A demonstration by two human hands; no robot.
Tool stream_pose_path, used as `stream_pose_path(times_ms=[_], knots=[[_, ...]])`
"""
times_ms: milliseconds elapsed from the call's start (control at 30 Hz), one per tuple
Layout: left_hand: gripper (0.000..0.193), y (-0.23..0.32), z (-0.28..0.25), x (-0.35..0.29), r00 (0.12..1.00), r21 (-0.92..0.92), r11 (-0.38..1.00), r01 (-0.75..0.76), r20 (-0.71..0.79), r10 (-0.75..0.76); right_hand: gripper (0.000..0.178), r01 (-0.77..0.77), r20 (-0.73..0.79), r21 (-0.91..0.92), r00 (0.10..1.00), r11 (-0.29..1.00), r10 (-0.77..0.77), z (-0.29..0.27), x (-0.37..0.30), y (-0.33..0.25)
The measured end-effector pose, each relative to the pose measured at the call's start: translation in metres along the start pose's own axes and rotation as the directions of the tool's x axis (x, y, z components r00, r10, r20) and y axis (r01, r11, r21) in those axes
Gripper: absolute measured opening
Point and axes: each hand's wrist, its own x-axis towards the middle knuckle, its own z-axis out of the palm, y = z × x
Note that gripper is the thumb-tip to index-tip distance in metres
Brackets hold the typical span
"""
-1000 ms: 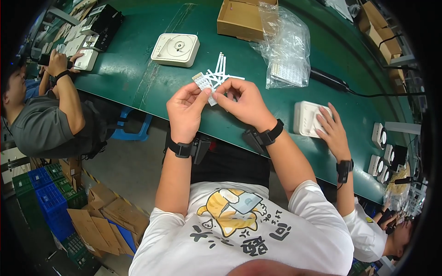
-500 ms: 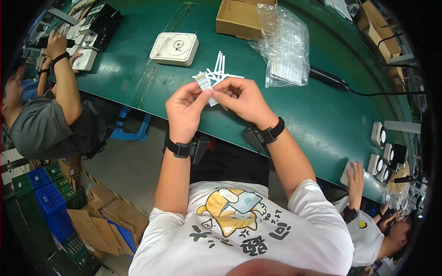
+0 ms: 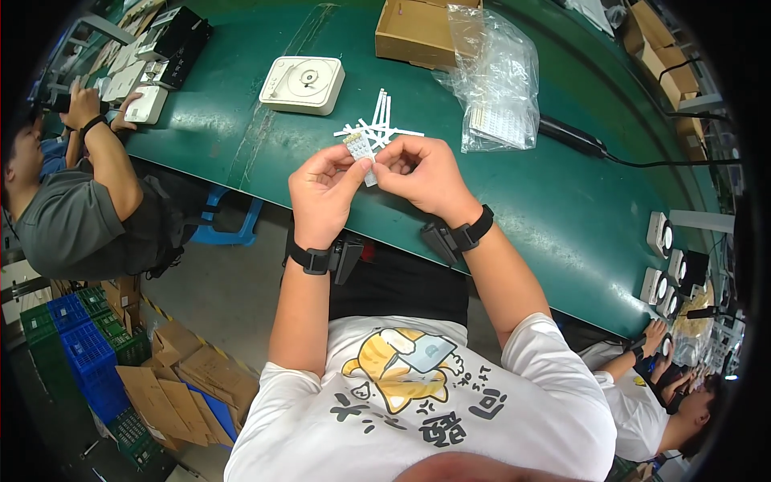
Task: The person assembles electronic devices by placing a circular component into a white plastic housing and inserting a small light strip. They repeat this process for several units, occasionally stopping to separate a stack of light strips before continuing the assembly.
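Head view: left hand [image 3: 325, 189], right hand [image 3: 422, 173] still pinching small card [image 3: 359, 147]; unmoved.

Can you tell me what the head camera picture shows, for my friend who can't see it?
Two hands, the left hand and right hand, pinch a small white card above a green table. Behind lie white strips, a square white device and a clear plastic bag.

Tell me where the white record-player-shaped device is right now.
In the head view, the white device lies on the green table, up and left of the left hand and the white strips.
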Motion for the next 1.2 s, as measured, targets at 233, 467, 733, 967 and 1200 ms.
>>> stream_pose_path(times_ms=[233,467,733,967,1200], knots=[[0.023,0.012,0.011,-0.005,0.999,0.056,0.997,0.049,0.006,-0.049,0.012,0.108,-0.236,-0.300,0.954,0.948,-0.184,0.006,-0.001,-0.004],[0.023,0.005,0.001,-0.003,0.996,0.059,0.995,0.085,0.024,-0.087,0.013,0.081,-0.385,-0.535,0.863,0.841,-0.328,-0.013,0.005,-0.006],[0.026,0.010,-0.001,0.002,0.989,-0.119,0.986,0.117,-0.078,-0.126,0.019,0.129,-0.254,-0.548,0.916,0.827,-0.310,-0.011,0.002,-0.012],[0.027,-0.003,-0.003,0.000,0.990,-0.163,0.979,0.119,-0.059,-0.130,0.017,0.100,0.008,-0.121,0.995,0.988,-0.099,-0.005,-0.001,-0.010],[0.030,-0.003,-0.001,0.002,0.995,-0.119,0.989,0.094,-0.017,-0.096,0.014,-0.027,0.047,0.031,0.999,0.999,0.026,-0.006,0.001,-0.005]])
